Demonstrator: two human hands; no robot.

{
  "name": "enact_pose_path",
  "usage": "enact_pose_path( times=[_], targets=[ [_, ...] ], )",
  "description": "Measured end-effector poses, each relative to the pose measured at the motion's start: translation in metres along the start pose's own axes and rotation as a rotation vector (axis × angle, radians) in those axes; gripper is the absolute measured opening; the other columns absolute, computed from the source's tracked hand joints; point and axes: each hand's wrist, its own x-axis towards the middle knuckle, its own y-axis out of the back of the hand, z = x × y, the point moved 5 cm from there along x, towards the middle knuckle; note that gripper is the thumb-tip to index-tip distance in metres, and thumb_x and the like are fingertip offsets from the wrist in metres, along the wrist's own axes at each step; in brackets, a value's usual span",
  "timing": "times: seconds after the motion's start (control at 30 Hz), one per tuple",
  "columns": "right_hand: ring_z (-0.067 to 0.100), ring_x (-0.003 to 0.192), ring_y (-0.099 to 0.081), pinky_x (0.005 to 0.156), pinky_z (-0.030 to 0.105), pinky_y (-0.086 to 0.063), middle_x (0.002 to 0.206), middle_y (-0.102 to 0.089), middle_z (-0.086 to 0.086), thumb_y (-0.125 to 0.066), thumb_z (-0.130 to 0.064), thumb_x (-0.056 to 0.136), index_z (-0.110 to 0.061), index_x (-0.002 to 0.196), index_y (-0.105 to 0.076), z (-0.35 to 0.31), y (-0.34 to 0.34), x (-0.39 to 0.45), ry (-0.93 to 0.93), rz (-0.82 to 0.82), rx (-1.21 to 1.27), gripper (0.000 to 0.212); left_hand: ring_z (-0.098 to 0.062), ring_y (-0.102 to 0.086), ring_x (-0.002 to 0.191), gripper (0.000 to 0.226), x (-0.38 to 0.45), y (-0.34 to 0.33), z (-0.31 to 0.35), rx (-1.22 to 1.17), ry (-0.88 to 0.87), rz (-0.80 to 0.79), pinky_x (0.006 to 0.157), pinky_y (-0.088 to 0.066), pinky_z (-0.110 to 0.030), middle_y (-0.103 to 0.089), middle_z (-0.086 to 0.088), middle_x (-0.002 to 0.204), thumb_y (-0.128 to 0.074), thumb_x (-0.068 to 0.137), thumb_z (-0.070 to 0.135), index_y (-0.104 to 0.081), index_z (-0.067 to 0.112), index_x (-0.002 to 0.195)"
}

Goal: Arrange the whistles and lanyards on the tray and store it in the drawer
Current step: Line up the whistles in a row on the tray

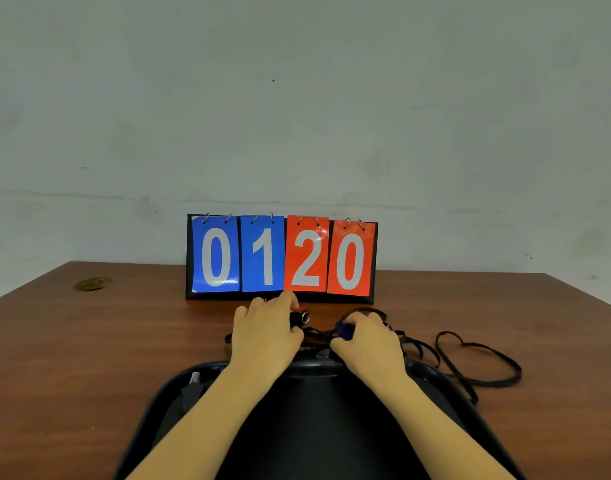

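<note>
At about ten o'clock on the brown table (72, 358) sat a dull round patch (92, 284), well apart from everything else. At twelve o'clock, against the wall (297, 98), stood a flip scoreboard (282, 258) showing 0 and 1 on blue cards and 2 and 0 on red ones. Just in front of it, the left hand (264, 336) lay knuckles up with its fingers curled down over a small black whistle (299, 317) with a metal ring, which peeked out at the hand's three o'clock side; a hint of red showed there too, though it was too hidden to tell what it was. The right hand (364, 341) pinched a blue whistle (344, 331) between thumb and curled fingers. Between and beneath both hands ran a tangle of black lanyards (317, 336), all on the table beyond the far rim of the black tray (432, 370), which filled the six o'clock position under both forearms. At three o'clock one lanyard loop (484, 365) trailed out over the table, beside the tray's right corner.
</note>
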Motion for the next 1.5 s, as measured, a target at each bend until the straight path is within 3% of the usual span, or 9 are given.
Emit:
enact_pose_path(
  times=[0.3, 0.43, 0.7, 0.87, 0.97, 1.1, 1.2, 1.37, 1.5],
  targets=[
    [0.016, 0.075, -0.061, 0.068, 0.030, -0.054, 0.088, -0.058, -0.001, -0.053, -0.018, 0.089, -0.019, 0.110, -0.040, 0.010, 0.004, 0.002, -0.057, 0.085, 0.207, 0.024, -0.009, -0.045, 0.094, 0.021, -0.001, 0.009, 0.009, -0.033, -0.055, 0.098, 0.079, -0.027, -0.021, -0.056, 0.012, 0.098, -0.054, 0.089, 0.039, -0.047, 0.030, 0.107],
    [0.015, 0.094, -0.059, 0.082, 0.027, -0.049, 0.111, -0.059, 0.003, -0.050, -0.007, 0.092, -0.016, 0.133, -0.038, 0.012, 0.009, 0.005, -0.067, 0.112, 0.431, 0.043, -0.011, -0.047, 0.102, 0.024, 0.000, 0.012, 0.009, -0.033, -0.071, 0.116, 0.083, -0.028, -0.022, -0.059, 0.012, 0.106, -0.051, 0.089, 0.044, -0.047, 0.033, 0.111],
    [0.011, 0.097, -0.051, 0.080, 0.023, -0.041, 0.107, -0.054, -0.003, -0.062, -0.008, 0.086, -0.018, 0.112, -0.048, 0.022, 0.030, 0.004, -0.212, 0.304, 1.006, 0.031, -0.006, -0.056, 0.078, 0.021, 0.004, 0.022, 0.000, -0.443, 0.106, 0.101, 0.083, -0.049, -0.035, -0.056, 0.016, 0.082, -0.068, 0.081, 0.029, -0.049, 0.032, 0.087],
    [0.015, 0.100, -0.053, 0.077, 0.027, -0.047, 0.115, -0.053, -0.001, -0.055, -0.005, 0.090, -0.022, 0.110, -0.040, 0.027, 0.047, -0.003, -0.216, 0.513, 1.115, 0.031, -0.005, -0.056, 0.083, 0.020, 0.002, 0.037, -0.006, -0.682, 0.194, 0.110, 0.064, -0.040, -0.011, -0.059, 0.011, 0.091, -0.070, 0.080, 0.019, -0.053, 0.025, 0.089],
    [0.010, 0.092, -0.054, 0.067, 0.015, -0.044, 0.112, -0.048, -0.003, -0.051, -0.007, 0.092, -0.019, 0.118, -0.039, 0.020, 0.060, -0.011, -0.174, 0.592, 1.147, 0.031, 0.002, -0.056, 0.080, 0.018, 0.007, 0.073, 0.001, -0.720, 0.151, 0.118, 0.063, -0.035, -0.010, -0.062, 0.011, 0.089, -0.069, 0.080, 0.024, -0.055, 0.021, 0.092],
    [0.017, 0.079, -0.067, 0.056, 0.020, -0.057, 0.098, -0.060, -0.002, -0.059, -0.014, 0.089, -0.023, 0.108, -0.045, 0.001, 0.062, -0.015, -0.139, 0.377, 1.297, 0.025, 0.005, -0.052, 0.053, 0.015, 0.007, 0.122, 0.013, -0.706, 0.034, 0.111, 0.058, -0.036, -0.020, -0.062, 0.010, 0.075, -0.069, 0.079, 0.029, -0.057, 0.023, 0.087],
    [0.011, 0.054, -0.064, 0.048, 0.017, -0.053, 0.088, -0.062, -0.004, -0.061, -0.015, 0.087, -0.023, 0.106, -0.050, -0.015, 0.054, -0.022, -0.047, 0.225, 1.102, 0.024, 0.004, -0.058, 0.073, 0.017, -0.015, 0.131, 0.014, -0.535, -0.043, 0.059, 0.065, -0.038, -0.015, -0.064, 0.014, 0.084, -0.070, 0.076, 0.033, -0.057, 0.030, 0.087],
    [0.013, 0.050, -0.057, 0.047, 0.026, -0.051, 0.087, -0.063, 0.014, -0.061, -0.018, 0.087, -0.013, 0.107, -0.058, -0.042, 0.020, -0.037, 0.074, -0.273, 0.895, 0.021, 0.005, -0.050, 0.084, 0.018, -0.073, 0.104, -0.009, -0.073, -0.292, -0.011, 0.072, -0.038, -0.014, -0.062, 0.025, 0.085, -0.064, 0.078, 0.038, -0.050, 0.042, 0.089],
    [0.012, 0.051, -0.056, 0.043, 0.023, -0.044, 0.087, -0.068, 0.012, -0.057, -0.027, 0.088, -0.015, 0.098, -0.064, -0.056, -0.004, -0.056, 0.150, -0.432, 0.592, 0.018, 0.003, -0.044, 0.088, 0.026, -0.112, 0.075, -0.028, 0.050, -0.429, -0.093, 0.081, -0.031, -0.021, -0.060, 0.027, 0.089, -0.049, 0.067, 0.040, -0.047, 0.042, 0.092]
  ],
)
